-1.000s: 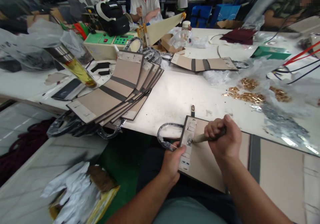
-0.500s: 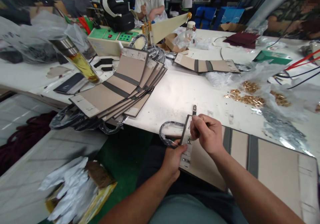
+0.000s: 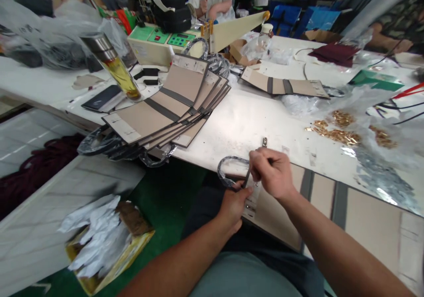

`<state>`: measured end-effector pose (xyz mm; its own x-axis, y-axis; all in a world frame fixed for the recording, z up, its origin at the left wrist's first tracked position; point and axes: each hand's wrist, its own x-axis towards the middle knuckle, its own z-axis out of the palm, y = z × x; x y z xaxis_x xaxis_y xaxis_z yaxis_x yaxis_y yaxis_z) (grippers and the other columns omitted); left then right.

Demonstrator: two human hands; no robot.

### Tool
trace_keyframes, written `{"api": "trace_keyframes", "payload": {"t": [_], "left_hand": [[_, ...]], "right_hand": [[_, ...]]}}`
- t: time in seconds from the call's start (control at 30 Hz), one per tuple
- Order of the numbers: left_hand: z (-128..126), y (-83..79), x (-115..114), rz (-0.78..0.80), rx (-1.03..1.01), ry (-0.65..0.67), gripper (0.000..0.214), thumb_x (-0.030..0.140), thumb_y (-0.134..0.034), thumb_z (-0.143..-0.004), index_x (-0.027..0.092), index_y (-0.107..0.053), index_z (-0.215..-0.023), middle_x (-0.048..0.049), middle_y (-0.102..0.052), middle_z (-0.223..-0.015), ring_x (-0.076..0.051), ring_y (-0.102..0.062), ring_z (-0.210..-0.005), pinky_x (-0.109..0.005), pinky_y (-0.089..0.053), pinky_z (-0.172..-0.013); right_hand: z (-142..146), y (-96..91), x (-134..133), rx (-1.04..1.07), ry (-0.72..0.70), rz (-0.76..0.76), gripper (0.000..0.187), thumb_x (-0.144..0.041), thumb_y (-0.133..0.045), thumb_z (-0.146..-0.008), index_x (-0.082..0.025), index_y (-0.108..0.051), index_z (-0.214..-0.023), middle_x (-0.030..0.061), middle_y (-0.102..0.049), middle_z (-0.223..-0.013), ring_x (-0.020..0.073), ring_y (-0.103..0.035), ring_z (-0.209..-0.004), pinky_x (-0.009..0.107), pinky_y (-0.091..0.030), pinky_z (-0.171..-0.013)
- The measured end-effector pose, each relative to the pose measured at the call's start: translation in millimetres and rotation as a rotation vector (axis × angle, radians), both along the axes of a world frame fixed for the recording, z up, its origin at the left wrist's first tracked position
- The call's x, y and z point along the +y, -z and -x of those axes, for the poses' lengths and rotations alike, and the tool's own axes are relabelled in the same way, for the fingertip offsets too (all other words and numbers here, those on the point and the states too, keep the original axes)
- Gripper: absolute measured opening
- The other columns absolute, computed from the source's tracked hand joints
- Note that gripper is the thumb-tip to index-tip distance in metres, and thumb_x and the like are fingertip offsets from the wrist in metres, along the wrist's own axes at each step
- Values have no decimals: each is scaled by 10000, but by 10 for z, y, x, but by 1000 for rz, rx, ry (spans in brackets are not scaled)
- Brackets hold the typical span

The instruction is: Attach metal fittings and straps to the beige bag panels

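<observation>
A long beige bag panel (image 3: 371,222) with dark cross strips lies over my lap and the table's front edge. My left hand (image 3: 233,208) is closed on its left end, beside a plastic-wrapped loop handle (image 3: 221,169). Curled over the upper part of that same end, my right hand (image 3: 273,173) is closed in a pinch. What its fingers hold, if anything, is hidden. A small metal fitting (image 3: 265,141) shows just beyond the right hand. On the white end strip, more small metal fittings (image 3: 251,208) are visible below the hands.
A fanned stack of similar panels (image 3: 142,125) lies at left, near a tilted glass bottle (image 3: 121,76). Gold-coloured metal pieces (image 3: 341,133) are heaped at right on plastic. Behind stands a green-topped machine (image 3: 152,45); a person (image 3: 212,1) sits beyond it.
The view has shifted, so the table's things appear farther right and slightly higher. My right hand has moved slightly over the panel end, covering more of its upper part. The left hand keeps its grip.
</observation>
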<state>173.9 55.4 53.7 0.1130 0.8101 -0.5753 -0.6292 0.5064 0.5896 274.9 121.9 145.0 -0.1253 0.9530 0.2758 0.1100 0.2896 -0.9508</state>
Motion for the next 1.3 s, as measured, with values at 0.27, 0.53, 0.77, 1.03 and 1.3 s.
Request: {"api": "trace_keyframes", "payload": {"t": [0.27,0.53,0.77,1.03,1.3], "left_hand": [[3,29,4,8,4,-3,451,333,-860,-547,135,-708,-922,-52,-742,-739,-159,-657,-612,-266,-504,-621],[19,33,-18,11,26,3,467,321,-855,-538,129,-708,-937,-77,-768,-802,-190,-682,-660,-313,-529,-696],[28,-75,-64,0,33,13,490,328,-862,-564,123,-707,-981,-64,-760,-776,-224,-714,-711,-317,-531,-729],[264,-11,-200,-100,310,30,648,446,-839,-736,145,-641,-1275,-164,-736,-1214,-334,-692,-1166,-396,-559,-935],[580,-384,202,-1093,1581,175,571,335,-582,-984,236,-451,-1531,-131,-440,-1609,-309,-397,-1503,-537,-346,-1242]], "right_hand": [[-93,83,-78,42,14,-44,524,-411,-616,-997,-217,-477,-531,-31,-486,-499,114,-444,-466,265,-375,-483],[-471,33,-160,-5,250,23,482,-448,-599,-984,-220,-498,-571,-31,-504,-488,124,-478,-436,261,-392,-466],[-810,178,74,-741,92,301,180,-398,-712,-871,-232,-739,-806,-6,-727,-741,186,-671,-711,283,-460,-679],[-761,476,179,-973,231,232,174,-337,-612,-919,-268,-772,-928,49,-789,-928,252,-712,-888,310,-403,-716],[-730,401,198,-1016,262,236,220,-318,-543,-954,-240,-746,-917,71,-792,-1006,240,-715,-895,304,-353,-686]]}}
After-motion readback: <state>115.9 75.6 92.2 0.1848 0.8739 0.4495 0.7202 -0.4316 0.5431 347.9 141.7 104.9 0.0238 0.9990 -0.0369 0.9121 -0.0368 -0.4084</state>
